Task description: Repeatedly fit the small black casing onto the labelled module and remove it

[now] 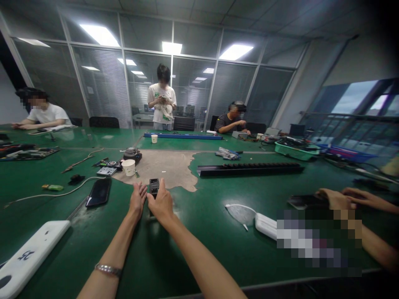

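Note:
My right hand [161,204] is closed round a small black boxy part [154,187], with square recesses on the face turned to me. It looks like a socket or connector housing, but its exact kind is unclear. My left hand [137,200] lies just to its left, fingers stretched out and slightly curved; whether they touch the part I cannot tell. A metal bracelet [108,270] is round my left wrist. Close by, a dark phone [99,192] lies on the green table [193,232], and a paper cup [128,167] stands beyond my hands.
A long black strip [249,169] lies right of centre. A white power bank [264,226] with a cable is nearer. At right, a co-worker's hands [358,199] hold a dark part. A white numbered device [34,257] lies at left; a green basket [296,150] stands far right.

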A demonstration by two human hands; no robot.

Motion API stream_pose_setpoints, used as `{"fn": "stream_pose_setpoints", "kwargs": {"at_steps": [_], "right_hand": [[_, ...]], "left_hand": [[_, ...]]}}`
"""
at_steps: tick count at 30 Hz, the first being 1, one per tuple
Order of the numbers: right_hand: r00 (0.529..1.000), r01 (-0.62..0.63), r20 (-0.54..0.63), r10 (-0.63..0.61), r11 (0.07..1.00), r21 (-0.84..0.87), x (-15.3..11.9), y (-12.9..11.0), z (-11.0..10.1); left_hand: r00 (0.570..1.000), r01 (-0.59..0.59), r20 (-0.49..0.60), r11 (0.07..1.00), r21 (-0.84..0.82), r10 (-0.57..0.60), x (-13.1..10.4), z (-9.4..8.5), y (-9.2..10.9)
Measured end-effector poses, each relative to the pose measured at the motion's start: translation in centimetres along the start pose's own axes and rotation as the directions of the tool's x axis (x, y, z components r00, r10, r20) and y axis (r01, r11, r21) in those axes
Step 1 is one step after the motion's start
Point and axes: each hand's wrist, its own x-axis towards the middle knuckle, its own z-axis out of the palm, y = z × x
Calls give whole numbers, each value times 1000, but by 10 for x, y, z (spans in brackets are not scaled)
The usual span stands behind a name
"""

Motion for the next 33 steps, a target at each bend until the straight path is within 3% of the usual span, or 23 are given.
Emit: {"fn": "stream_pose_setpoints", "kwargs": {"at_steps": [15, 18, 23, 33], "right_hand": [[991, -89, 81, 104, 981, -173, -13, 5, 6], [994, -64, 86, 72, 993, -97, -15, 15, 13], [1000, 30, -1, -30, 996, 87, -23, 27, 20], [1000, -5, -11, 6, 995, 96, -34, 23, 22]], "left_hand": [[1000, 13, 11, 999, 30, -13, -4, 1, 3], [1000, 16, 8, 999, 30, -16, -3, 1, 3], [1000, 16, 18, 1000, 22, -17, -3, 2, 2], [998, 25, 62, 999, 22, -26, -8, 6, 1]]}}
